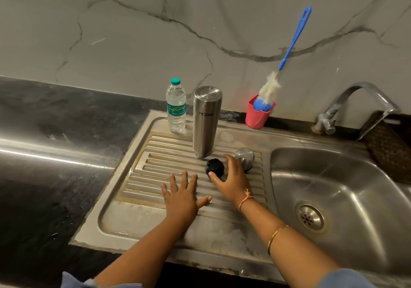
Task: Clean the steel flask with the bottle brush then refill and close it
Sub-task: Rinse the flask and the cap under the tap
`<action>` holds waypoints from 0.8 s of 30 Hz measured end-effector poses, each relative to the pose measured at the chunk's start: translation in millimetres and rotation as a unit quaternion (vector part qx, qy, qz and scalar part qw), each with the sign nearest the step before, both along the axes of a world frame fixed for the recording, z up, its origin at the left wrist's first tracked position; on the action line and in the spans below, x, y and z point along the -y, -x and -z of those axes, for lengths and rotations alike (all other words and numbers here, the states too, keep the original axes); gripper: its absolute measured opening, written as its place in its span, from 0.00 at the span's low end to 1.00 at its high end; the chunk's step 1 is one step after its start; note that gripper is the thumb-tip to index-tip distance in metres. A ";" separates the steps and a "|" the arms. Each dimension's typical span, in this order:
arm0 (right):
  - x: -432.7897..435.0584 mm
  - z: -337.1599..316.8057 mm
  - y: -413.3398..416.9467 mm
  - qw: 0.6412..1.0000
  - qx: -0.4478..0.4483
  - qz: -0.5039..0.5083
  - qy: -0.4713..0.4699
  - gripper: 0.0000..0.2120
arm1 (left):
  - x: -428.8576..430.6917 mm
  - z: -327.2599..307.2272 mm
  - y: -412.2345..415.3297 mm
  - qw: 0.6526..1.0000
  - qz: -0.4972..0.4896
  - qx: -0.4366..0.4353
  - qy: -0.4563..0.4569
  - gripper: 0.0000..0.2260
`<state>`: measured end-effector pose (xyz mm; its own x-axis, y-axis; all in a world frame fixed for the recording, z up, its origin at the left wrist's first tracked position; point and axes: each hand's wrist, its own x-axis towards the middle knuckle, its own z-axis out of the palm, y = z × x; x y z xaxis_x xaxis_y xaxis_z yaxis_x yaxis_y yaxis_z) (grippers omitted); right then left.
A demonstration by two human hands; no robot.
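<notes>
The steel flask [205,120] stands upside down on the ribbed drainboard [155,176], mouth down. Its black stopper [214,168] lies just in front of it, and the steel cap [245,157] sits to the right. My right hand [232,181] is spread around the black stopper, thumb touching its front, fingers reaching between stopper and steel cap. My left hand [183,195] rests flat on the drainboard with fingers spread, holding nothing. The blue-handled bottle brush [287,58] stands in a pink cup [258,115] against the wall. A small water bottle [176,106] stands left of the flask.
The sink basin [333,187] with its drain [309,217] lies to the right, under the steel tap [355,103]. A dark woven item [387,145] sits at the sink's far right corner. Dark countertop [55,143] stretches to the left.
</notes>
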<state>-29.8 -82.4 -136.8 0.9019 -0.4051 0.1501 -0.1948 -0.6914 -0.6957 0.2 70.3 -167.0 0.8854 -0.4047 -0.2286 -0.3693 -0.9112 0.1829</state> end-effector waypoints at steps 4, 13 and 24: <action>25.1 5.2 22.5 0.993 0.027 0.100 0.062 0.11 | -1.9 -0.9 0.1 1.000 0.011 -0.004 0.005 0.38; 104.3 15.4 64.5 0.965 -0.055 0.238 0.099 0.04 | 39.3 -10.6 69.2 0.997 0.056 -0.013 0.046 0.29; 202.7 18.0 130.7 0.975 -0.045 0.212 0.042 0.04 | 180.8 -40.9 23.3 0.988 0.006 0.045 0.149 0.28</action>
<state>-160.5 -285.1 -154.8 0.6676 -0.7337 0.1268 -0.5325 -0.5896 -0.6073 -23.1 -110.5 -126.1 0.8914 -0.4528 -0.0182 -0.4070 -0.8176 0.4074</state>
